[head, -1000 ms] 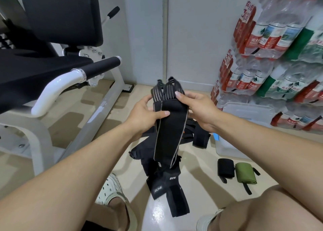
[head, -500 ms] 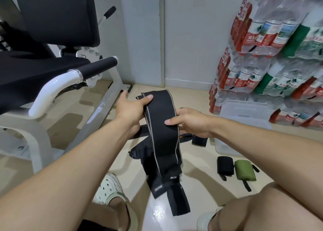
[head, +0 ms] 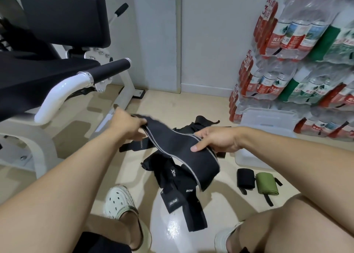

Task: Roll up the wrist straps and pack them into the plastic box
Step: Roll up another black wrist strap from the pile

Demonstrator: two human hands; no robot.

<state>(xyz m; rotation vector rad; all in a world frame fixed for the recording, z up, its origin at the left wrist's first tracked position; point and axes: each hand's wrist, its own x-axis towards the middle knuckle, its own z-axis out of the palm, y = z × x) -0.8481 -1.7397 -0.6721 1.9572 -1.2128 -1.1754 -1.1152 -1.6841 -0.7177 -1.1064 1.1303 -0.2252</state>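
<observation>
Glossy beige floor [head: 210,204] by white wall [head: 210,42]; both hands [head: 126,126] [head: 216,139] gripping black strap [head: 178,145]

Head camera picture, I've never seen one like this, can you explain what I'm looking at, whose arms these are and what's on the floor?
There is no machine here: a person wears a wide-angle camera on the head, looking forward and down, so the two bare arms are their own. The left hand and right hand hold a black wrist strap with grey edging stretched between them, fingers curled round it. Below it on the floor lies a pile of unrolled black straps. To the right lie a rolled black strap and a rolled green strap, beside a clear plastic box. Packs of bottled water stand behind, a gym machine on the left.
</observation>
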